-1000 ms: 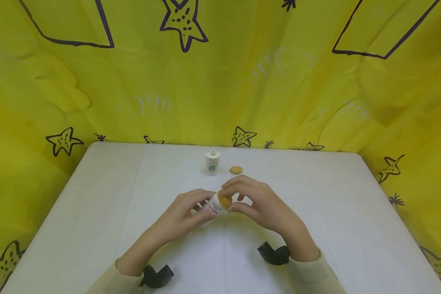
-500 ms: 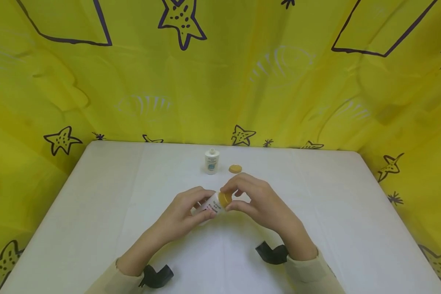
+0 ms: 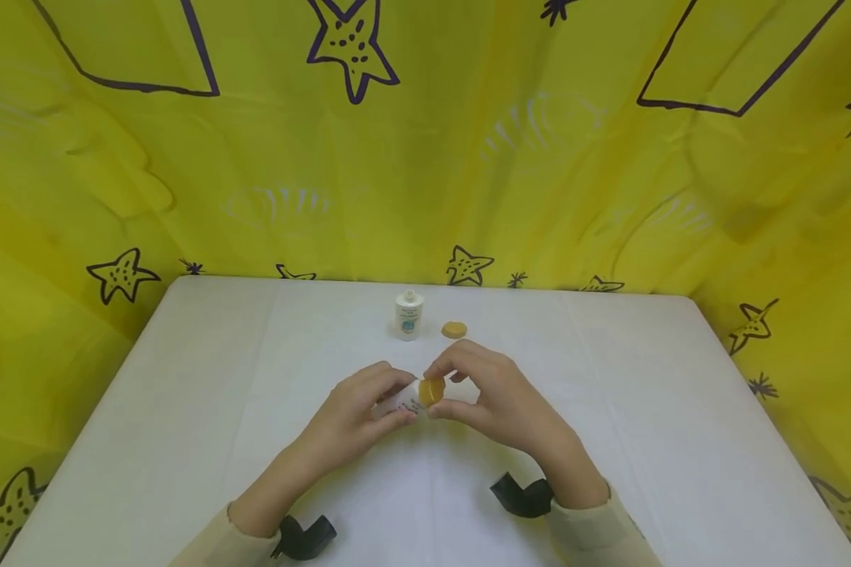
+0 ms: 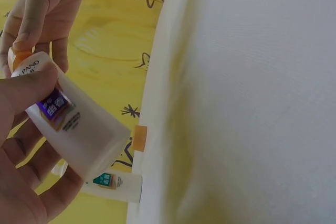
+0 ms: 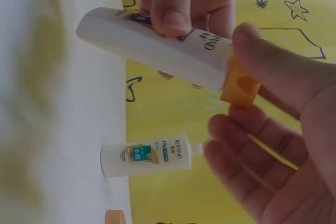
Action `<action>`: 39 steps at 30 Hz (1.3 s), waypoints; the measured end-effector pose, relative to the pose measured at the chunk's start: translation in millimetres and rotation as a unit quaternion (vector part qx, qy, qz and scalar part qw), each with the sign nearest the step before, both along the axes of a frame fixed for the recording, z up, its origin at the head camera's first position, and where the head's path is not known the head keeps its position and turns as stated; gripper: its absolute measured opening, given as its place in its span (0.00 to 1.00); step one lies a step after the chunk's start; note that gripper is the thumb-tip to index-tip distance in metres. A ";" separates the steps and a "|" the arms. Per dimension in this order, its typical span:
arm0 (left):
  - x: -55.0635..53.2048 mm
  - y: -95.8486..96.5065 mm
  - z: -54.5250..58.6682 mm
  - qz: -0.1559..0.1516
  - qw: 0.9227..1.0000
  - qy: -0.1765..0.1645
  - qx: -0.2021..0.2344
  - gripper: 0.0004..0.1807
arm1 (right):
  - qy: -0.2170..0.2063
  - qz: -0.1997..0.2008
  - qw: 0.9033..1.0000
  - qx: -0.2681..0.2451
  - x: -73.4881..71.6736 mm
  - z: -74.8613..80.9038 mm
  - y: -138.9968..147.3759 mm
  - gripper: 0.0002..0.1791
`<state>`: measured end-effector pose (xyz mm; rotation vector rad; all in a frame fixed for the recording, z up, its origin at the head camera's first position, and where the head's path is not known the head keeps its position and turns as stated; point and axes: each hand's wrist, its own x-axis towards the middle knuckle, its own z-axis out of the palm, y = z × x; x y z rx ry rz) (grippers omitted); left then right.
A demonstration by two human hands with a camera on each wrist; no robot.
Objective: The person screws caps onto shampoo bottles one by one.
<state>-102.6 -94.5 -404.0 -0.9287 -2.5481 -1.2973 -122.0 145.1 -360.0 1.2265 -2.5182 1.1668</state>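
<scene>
My left hand (image 3: 358, 408) grips a white shampoo bottle (image 4: 86, 129) round its body, thumb on the front label. The bottle is tilted, its orange cap (image 3: 432, 391) pointing right. Thumb and index finger of my right hand (image 3: 495, 398) pinch this cap, seated at the bottle's neck; in the right wrist view the other fingers lie below it. Part of the bottle's body is hidden by the left hand in the head view. Beyond the hands stands a second white bottle (image 3: 408, 316), upright and capless, with a green label (image 5: 142, 153).
A loose orange cap (image 3: 455, 330) lies on the white table (image 3: 589, 417), right of the standing bottle. Behind the table's far edge hangs a yellow curtain (image 3: 411, 173) with starfish drawings. Black wrist mounts (image 3: 521, 496) stick out below both wrists.
The held bottle has swung from a steeper slant to a flatter one, cap end slightly lower. My right fingers have shifted on the cap. The standing bottle and loose cap stay put.
</scene>
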 end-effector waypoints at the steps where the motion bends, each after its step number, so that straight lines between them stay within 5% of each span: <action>1: -0.3 -0.2 -0.5 -0.006 1.000 -0.009 0.008 0.17 | 0.004 0.007 1.000 -0.006 0.1 -0.2 -0.4 0.18; 7: -2.2 -2.3 0.7 -0.035 0.995 -0.077 0.054 0.18 | 0.024 0.040 0.998 -0.029 0.9 1.5 -2.2 0.17; 12: -1.9 -2.8 2.6 -0.041 0.994 -0.087 0.054 0.19 | 0.024 0.047 0.998 -0.030 0.9 0.8 -2.7 0.17; 24: 1.8 -1.7 4.7 -0.005 0.999 -0.045 0.017 0.17 | 0.046 0.038 0.997 -0.051 0.1 -5.3 -7.3 0.17; 39: 8.5 6.0 6.1 0.069 0.993 0.085 -0.044 0.17 | 0.030 -0.037 0.998 -0.050 4.3 -8.6 -13.3 0.17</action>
